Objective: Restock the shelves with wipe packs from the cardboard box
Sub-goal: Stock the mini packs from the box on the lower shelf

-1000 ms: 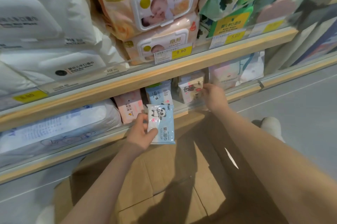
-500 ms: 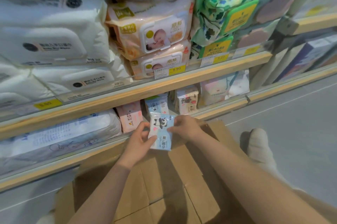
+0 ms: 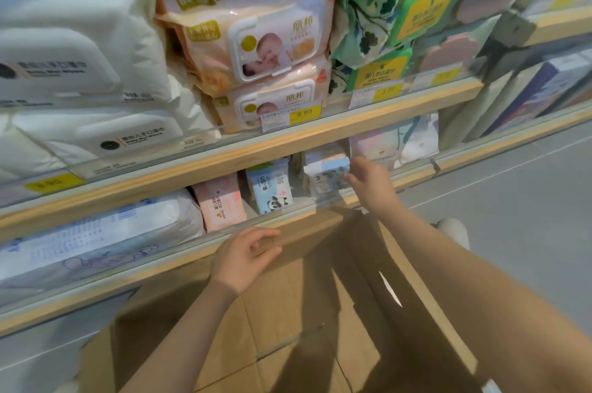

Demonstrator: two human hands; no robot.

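Gripping one small wipe pack, right hand; left hand empty, grip apart.

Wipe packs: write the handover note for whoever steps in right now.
Left hand: free, fingers loosely curled, above the cardboard box.
Right hand: grips a small blue pack at the lower shelf, right of the panda pack and pink pack.
Done: several small packs stand shelved.
Left: let this pack go, then fetch more. Box contents are not visible.
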